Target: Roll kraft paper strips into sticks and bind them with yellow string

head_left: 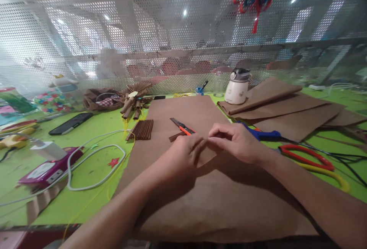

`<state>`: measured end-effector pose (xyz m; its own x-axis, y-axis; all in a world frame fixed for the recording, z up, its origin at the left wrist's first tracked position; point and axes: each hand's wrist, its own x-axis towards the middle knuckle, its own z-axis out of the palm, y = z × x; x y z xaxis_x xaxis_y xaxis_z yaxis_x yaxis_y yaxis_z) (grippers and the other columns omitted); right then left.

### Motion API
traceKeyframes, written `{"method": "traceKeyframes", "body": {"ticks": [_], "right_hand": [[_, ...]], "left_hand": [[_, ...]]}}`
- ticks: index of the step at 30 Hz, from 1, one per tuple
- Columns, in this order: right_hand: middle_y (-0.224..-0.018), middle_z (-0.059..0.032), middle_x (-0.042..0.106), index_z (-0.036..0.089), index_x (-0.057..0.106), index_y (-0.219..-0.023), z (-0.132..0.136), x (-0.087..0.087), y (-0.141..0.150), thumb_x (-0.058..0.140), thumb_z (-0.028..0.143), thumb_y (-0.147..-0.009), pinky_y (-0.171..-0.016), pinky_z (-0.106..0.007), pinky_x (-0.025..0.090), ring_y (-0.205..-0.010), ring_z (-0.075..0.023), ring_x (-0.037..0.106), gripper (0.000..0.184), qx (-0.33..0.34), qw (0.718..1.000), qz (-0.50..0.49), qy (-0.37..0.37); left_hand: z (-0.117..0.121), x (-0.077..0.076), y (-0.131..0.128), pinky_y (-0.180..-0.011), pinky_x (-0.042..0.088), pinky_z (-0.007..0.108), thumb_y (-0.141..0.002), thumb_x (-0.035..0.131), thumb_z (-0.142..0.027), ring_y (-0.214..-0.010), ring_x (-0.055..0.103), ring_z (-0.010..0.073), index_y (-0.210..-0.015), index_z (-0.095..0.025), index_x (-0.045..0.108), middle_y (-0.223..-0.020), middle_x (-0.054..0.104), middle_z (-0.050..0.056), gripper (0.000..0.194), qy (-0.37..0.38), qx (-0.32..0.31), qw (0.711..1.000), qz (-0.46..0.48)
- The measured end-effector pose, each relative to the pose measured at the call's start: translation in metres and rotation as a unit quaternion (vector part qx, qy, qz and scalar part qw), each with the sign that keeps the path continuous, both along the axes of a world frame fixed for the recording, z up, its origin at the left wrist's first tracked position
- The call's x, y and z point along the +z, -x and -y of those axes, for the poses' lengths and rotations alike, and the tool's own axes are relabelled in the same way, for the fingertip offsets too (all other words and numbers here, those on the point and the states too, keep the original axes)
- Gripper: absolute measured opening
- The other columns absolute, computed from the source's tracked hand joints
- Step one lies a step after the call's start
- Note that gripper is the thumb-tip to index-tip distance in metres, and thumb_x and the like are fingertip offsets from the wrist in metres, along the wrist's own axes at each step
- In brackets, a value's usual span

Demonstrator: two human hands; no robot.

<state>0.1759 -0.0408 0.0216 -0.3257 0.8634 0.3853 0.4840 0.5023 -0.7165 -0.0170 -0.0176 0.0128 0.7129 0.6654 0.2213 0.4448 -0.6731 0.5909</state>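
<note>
My left hand (185,151) and my right hand (239,142) meet above a large brown paper sheet (229,210). Both have their fingers closed in a pinch on a small piece of brown paper (208,157), mostly hidden behind the fingers. Just beyond my left hand an orange utility knife (186,128) lies on the sheet with its blade out, beside a small folded brown strip (176,136). A stack of pleated brown paper (143,129) sits at the sheet's left edge. Near my right wrist lies a blue-handled tool (266,134), partly covered by the hand.
Scissors with red and yellow handles (308,157) lie right, below folded brown paper sheets (292,107). A cream flask (237,86) stands behind. To the left are a purple power strip (51,168), a looped white cable (124,153), a black phone (70,123) and rolled paper bundles (136,101).
</note>
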Motion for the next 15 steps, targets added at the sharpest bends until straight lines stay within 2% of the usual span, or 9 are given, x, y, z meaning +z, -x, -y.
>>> {"method": "traceKeyframes", "body": {"ticks": [3, 7, 9, 13, 15], "right_hand": [[-0.066, 0.0002, 0.06, 0.016, 0.065, -0.078, 0.0, 0.001, -0.001, 0.057, 0.03, -0.083, -0.055, -0.022, 0.036, -0.06, -0.0103, 0.049, 0.016, -0.001, 1.0, 0.019, -0.014], [-0.06, 0.0013, 0.058, 0.015, 0.065, -0.074, -0.002, -0.001, -0.002, 0.058, 0.029, -0.082, -0.052, -0.02, 0.035, -0.056, -0.0091, 0.047, 0.017, -0.008, 1.0, 0.016, 0.008], [-0.06, 0.0015, 0.057, 0.015, 0.064, -0.073, -0.005, -0.005, -0.002, 0.058, 0.028, -0.082, -0.051, -0.019, 0.035, -0.056, -0.0089, 0.047, 0.017, -0.011, 1.0, 0.013, 0.013], [-0.059, 0.0017, 0.057, 0.015, 0.062, -0.072, -0.01, -0.013, -0.002, 0.057, 0.028, -0.082, -0.051, -0.019, 0.036, -0.056, -0.0091, 0.047, 0.017, -0.011, 1.0, 0.006, 0.003], [-0.06, 0.0013, 0.057, 0.015, 0.062, -0.072, -0.012, -0.016, -0.001, 0.057, 0.028, -0.082, -0.052, -0.02, 0.036, -0.057, -0.0096, 0.048, 0.017, -0.015, 1.0, 0.007, -0.011]], "left_hand": [[-0.002, 0.006, -0.002, -0.056, 0.035, 0.023, -0.088, 0.039, -0.025, -0.058, 0.045, 0.0113, -0.07, -0.018, 0.048, -0.064, 0.05, -0.001, 0.022, 0.016, 0.0, 1.0, -0.013], [-0.002, 0.008, -0.004, -0.058, 0.036, 0.024, -0.091, 0.034, -0.03, -0.057, 0.045, 0.0115, -0.066, -0.018, 0.047, -0.06, 0.049, -0.001, 0.032, 0.016, 0.01, 0.999, -0.026], [-0.002, 0.006, -0.005, -0.058, 0.035, 0.024, -0.091, 0.035, -0.032, -0.058, 0.045, 0.0116, -0.068, -0.017, 0.049, -0.062, 0.051, 0.0, 0.03, -0.005, 0.02, 0.999, -0.031], [-0.003, -0.003, -0.004, -0.058, 0.034, 0.024, -0.088, 0.039, -0.026, -0.061, 0.048, 0.0123, -0.085, -0.018, 0.057, -0.071, 0.059, 0.001, 0.02, -0.06, 0.023, 0.997, -0.045], [-0.005, -0.006, -0.003, -0.057, 0.033, 0.024, -0.087, 0.039, -0.023, -0.059, 0.047, 0.0121, -0.084, -0.018, 0.058, -0.068, 0.058, 0.001, 0.019, -0.09, 0.033, 0.994, -0.047]]}}
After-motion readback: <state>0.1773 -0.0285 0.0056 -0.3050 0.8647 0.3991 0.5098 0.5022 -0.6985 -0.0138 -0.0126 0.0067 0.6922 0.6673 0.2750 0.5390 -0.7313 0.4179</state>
